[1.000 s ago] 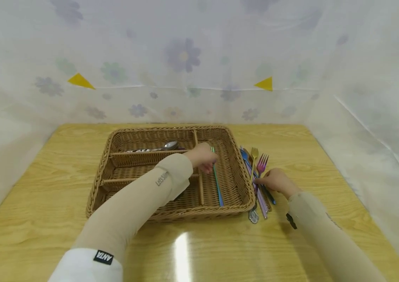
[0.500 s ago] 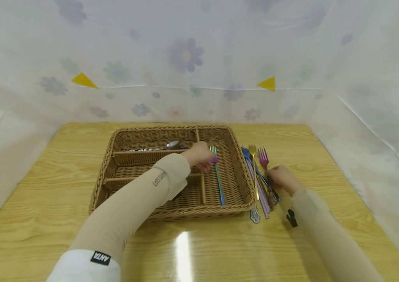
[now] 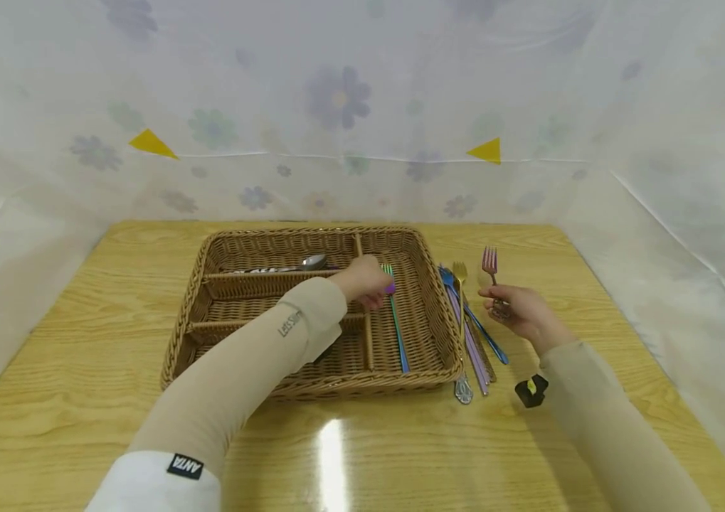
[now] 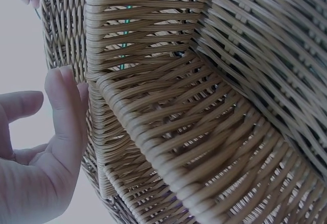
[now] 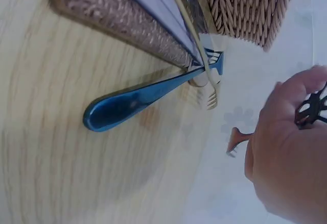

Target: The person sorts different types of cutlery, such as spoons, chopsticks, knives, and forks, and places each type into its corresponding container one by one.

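Observation:
My right hand (image 3: 522, 313) holds a pink-purple fork (image 3: 489, 263) by its dark ornate handle, tines up, beside the cutlery pile. In the right wrist view, the ornate handle end (image 5: 311, 109) shows within the curled fingers. My left hand (image 3: 365, 281) hovers over a divider of the wicker cutlery basket (image 3: 362, 387). Its thumb and fingers stand apart with nothing between them in the left wrist view. Just right of that hand, a green-blue rainbow fork (image 3: 397, 331) lies in the basket's right compartment.
Right of the basket lie a gold fork (image 3: 461, 299), a blue fork (image 5: 133, 104), lilac handles (image 3: 476, 359) and a silver ornate handle (image 3: 463, 391), overlapping. A silver spoon (image 3: 314, 262) rests in the back left compartment. A flowered white curtain (image 3: 336, 185) stands behind the table.
My right hand has drawn the pink-purple fork out of the pile, lifting it up and to the right. The left hand has stayed over the basket.

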A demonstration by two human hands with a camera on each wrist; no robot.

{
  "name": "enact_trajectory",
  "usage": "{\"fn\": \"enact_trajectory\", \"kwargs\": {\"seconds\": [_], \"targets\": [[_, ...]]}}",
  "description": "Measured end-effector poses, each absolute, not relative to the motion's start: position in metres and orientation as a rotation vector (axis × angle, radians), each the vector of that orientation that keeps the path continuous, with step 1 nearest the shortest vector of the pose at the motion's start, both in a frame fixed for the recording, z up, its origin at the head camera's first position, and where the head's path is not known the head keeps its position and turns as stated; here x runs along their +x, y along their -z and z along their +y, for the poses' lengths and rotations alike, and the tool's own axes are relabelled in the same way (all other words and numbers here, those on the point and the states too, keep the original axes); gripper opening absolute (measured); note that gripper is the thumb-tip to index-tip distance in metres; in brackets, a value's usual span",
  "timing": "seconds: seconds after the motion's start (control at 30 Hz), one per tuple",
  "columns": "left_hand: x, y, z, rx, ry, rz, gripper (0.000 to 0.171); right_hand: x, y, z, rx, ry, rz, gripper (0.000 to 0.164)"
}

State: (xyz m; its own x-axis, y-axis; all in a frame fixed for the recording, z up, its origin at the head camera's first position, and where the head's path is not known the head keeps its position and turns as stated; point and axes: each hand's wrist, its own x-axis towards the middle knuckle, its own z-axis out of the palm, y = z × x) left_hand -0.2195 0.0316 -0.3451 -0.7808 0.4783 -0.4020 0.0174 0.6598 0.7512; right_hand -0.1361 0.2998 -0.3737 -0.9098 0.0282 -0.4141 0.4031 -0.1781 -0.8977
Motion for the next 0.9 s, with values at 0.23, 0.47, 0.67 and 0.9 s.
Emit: {"fn": "enact_trajectory", "kwargs": {"seconds": [0.23,0.47,0.67,0.9], "targets": [[-0.22,0.343,0.039,0.46,-1.048,2.304,0.032,-0.134,0.363,0.28,0.464,1.993,2.065,0.037],[-0.218,0.335,0.051,0.514,-1.109,2.292,0.043,-0.133,0.353,0.249,0.378,1.813,2.331,0.036],[-0.219,0.332,0.058,0.49,-1.171,2.297,0.042,-0.128,0.344,0.223,0.296,1.874,2.35,0.029],[-0.22,0.329,0.063,0.438,-1.251,2.244,0.039,-0.125,0.34,0.204,0.342,1.736,2.464,0.027]]}}
